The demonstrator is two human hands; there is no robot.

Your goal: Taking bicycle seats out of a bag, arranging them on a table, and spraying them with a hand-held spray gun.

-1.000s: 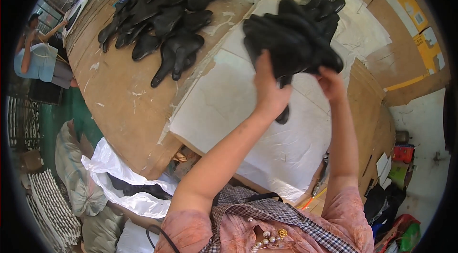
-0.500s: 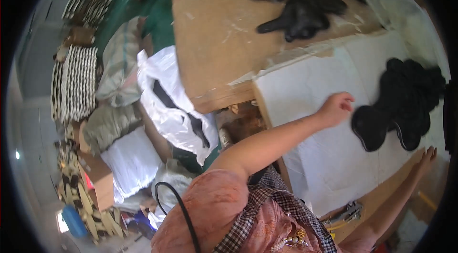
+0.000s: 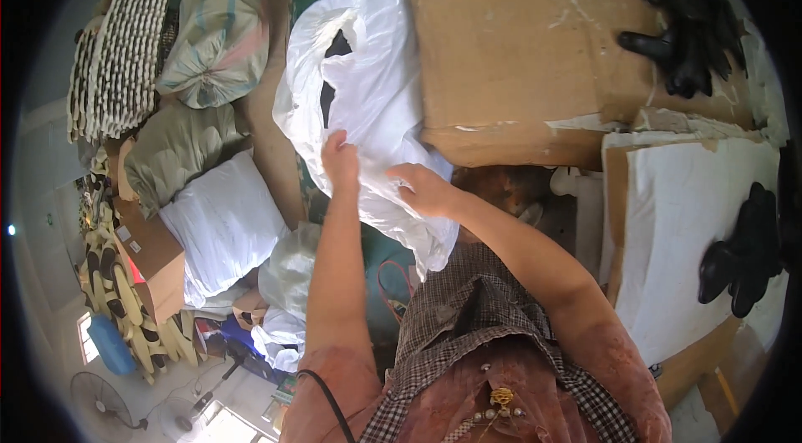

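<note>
A large white plastic bag (image 3: 380, 59) stands in front of me, its mouth partly gaping, with black pieces (image 3: 337, 45) showing inside. My left hand (image 3: 341, 163) has its fingers closed on the bag's edge just below the gap. To its right, my right hand (image 3: 424, 191) grips the near side of the bag with curled fingers; the plastic hangs down in folds beneath it. Black insole-like pieces (image 3: 739, 255) lie on the white-covered surface (image 3: 677, 217) at the right, away from both hands.
A cardboard-topped table (image 3: 510, 50) holds more black pieces (image 3: 685, 34) at the far right. On the left are a woven sack (image 3: 221, 25), a white stuffed bag (image 3: 224, 226), a cardboard box (image 3: 150, 255) and stacked light-and-dark pieces (image 3: 125, 63). Fans (image 3: 102, 401) stand at lower left.
My view has swung left. Both hands have come from over the white-covered surface and its right edge to the white plastic bag and taken hold of it.
</note>
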